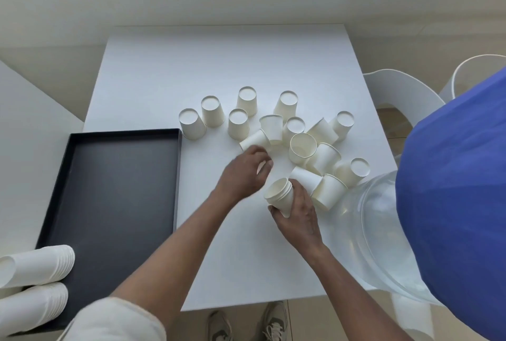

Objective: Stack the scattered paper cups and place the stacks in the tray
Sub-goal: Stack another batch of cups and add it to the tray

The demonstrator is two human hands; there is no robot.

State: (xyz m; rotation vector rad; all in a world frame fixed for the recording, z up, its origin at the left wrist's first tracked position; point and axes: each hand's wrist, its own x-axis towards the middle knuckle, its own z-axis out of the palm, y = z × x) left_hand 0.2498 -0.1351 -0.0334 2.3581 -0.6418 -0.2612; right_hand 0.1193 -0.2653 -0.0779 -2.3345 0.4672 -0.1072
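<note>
Several white paper cups [246, 101] are scattered over the middle of the white table [219, 61], some upside down, some on their sides. My right hand [299, 214] grips a short stack of nested cups [279, 194], mouth tilted up and left. My left hand [243, 171] reaches over a cup lying on its side [254, 140], fingers curled around something white; the hold is partly hidden. A black tray [115, 138] lies at the left. Two long cup stacks [41, 264] lie on their sides at the tray's near left corner.
A large clear plastic bowl [383, 231] sits at the table's right edge. A person in a blue top [451, 190] stands at the right. White chairs [397, 89] are behind them. My shoes [273, 321] show below the table's near edge.
</note>
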